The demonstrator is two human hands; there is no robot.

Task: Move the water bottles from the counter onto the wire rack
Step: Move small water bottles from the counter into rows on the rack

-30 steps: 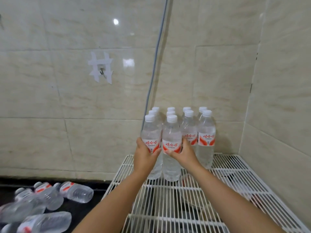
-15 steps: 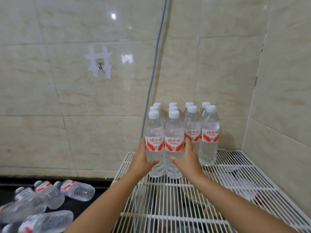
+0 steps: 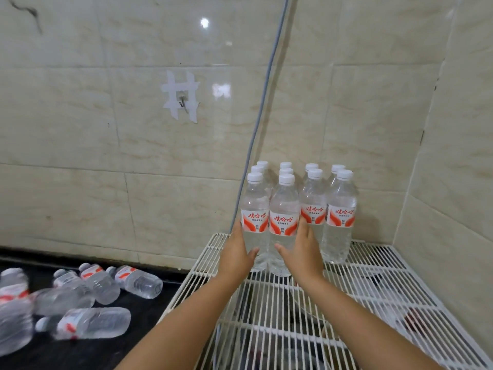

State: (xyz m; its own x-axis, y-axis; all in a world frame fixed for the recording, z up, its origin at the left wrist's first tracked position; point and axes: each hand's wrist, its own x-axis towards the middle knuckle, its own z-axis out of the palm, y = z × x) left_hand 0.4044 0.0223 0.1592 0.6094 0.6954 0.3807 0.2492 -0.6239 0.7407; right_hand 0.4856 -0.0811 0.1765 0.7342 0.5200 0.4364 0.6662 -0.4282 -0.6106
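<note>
Head view: open hands [image 3: 237, 252] flank upright bottles [image 3: 282, 222] at rack's [image 3: 400, 265] rear edge.

The leftmost counter bottles [image 3: 13, 311] are blurred and cut off by the frame's edge; rear rack bottles [image 3: 286, 166] show only caps.

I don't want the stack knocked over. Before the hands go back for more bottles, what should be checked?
1. Two front-left bottles upright on the wire rack: ok.
2. Left hand and right hand with fingers straight beside them, not gripping: ok.
3. Rows behind standing, caps level: ok.
4. Free rack space in front for the next row: ok.
5. Bottles lying on the counter left to fetch: ok, several.
6. Grey cable clear of the bottles: cannot tell.
</note>
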